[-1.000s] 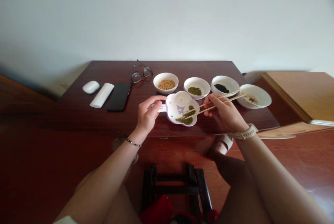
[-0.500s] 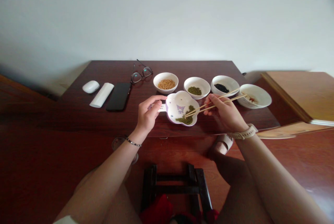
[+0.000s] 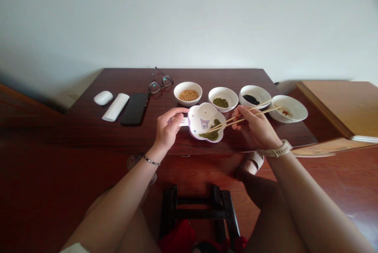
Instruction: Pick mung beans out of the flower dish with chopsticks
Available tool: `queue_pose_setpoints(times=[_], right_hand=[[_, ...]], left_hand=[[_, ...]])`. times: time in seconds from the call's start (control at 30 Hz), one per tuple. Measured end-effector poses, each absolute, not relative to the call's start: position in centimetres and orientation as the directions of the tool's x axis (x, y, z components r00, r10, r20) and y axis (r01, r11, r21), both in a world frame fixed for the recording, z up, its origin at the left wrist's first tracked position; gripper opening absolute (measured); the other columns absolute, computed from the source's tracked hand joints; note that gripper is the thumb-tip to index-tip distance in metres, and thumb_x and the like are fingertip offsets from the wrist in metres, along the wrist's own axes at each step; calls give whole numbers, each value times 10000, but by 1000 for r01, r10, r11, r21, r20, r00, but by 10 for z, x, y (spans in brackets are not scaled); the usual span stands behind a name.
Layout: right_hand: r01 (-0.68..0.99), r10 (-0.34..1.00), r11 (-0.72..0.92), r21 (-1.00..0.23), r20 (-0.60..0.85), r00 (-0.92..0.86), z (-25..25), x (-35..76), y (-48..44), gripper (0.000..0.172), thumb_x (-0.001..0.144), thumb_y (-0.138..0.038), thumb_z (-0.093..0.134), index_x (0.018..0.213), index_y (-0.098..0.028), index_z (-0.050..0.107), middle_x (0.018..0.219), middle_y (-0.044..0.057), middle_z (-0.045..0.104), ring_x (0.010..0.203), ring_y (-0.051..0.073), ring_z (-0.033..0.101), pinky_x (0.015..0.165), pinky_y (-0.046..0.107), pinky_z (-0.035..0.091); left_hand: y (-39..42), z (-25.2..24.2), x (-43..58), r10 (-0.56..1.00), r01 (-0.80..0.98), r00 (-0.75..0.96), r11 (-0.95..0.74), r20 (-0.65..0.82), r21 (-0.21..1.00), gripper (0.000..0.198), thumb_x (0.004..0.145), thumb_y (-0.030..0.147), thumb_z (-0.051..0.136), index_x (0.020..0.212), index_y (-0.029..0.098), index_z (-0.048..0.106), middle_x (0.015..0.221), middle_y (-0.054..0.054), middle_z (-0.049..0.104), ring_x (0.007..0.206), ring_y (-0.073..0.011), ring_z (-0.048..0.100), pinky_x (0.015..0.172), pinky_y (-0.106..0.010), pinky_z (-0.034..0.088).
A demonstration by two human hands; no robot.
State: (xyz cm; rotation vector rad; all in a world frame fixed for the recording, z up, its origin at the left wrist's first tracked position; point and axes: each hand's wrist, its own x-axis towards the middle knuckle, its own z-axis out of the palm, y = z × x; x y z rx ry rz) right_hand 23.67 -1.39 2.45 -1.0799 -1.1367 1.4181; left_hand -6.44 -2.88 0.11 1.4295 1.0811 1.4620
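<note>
My left hand (image 3: pixel 168 127) pinches the short handle at the left side of a white flower-shaped dish (image 3: pixel 197 117) with a purple cartoon print. The dish sits at the front edge of a dark wooden table (image 3: pixel 124 135) and holds a pile of green beans (image 3: pixel 210 135). My right hand (image 3: pixel 255 127) is closed round a pair of wooden chopsticks (image 3: pixel 248 114). Their tips reach down-left into the beans in the dish.
Behind the dish stands a row of white bowls: yellow beans (image 3: pixel 188 93), green beans (image 3: pixel 223 98), black beans (image 3: pixel 254 96) and a nearly empty one (image 3: pixel 288 108). Glasses (image 3: pixel 161 84), a black phone (image 3: pixel 134 108), a white case (image 3: pixel 115 107) and a mouse (image 3: pixel 103 98) lie at left. A wooden stool (image 3: pixel 199 209) stands between my knees.
The chopstick tips have shifted slightly within the bean pile, and my right hand has edged a little toward the dish. My left hand has stayed put.
</note>
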Motion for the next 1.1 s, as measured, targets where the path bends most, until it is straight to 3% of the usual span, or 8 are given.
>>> queue_pose_setpoints(times=[0.2,0.4,0.63,0.83,1.1], right_hand=[[-271,998,-60,-961,-50,-42,25,238,-12,360,927,-502,843,812,-186,715,729,18,680,575,95,649,485,159,528],[-414,983,108,-904,35,181,23,244,-3,318,912,-439,870,806,-195,696,753,-6,663,600,87,673,492,134,564],[-302,912,251,-920,121,391,14,248,5,341,945,-517,820,844,-213,705,774,-9,673,618,98,712,503,143,585],[-314,944,219,-924,119,308,22,244,-1,374,915,-536,845,823,-202,704,743,-11,665,566,94,678,467,162,552],[-238,996,-71,-969,-56,-68,30,236,-14,378,925,-537,826,826,-194,700,685,4,657,521,104,623,424,185,479]], left_hand=[[-29,2,-64,953,18,-40,-300,301,954,253,968,333,699,1088,165,846,567,41,498,460,-85,373,426,-233,241],[-29,2,-64,955,12,-38,-295,296,955,238,964,326,698,1065,168,844,556,43,489,456,-88,373,424,-233,237],[-29,1,-64,956,17,-45,-291,291,957,240,958,327,701,1069,173,847,562,40,497,457,-88,367,427,-238,227],[-29,2,-64,955,17,-44,-293,294,956,240,955,333,702,1066,177,847,570,40,505,461,-88,371,425,-239,232],[-30,4,-63,957,12,-43,-286,286,958,243,959,337,701,1062,170,845,552,44,482,459,-88,360,426,-236,230]])
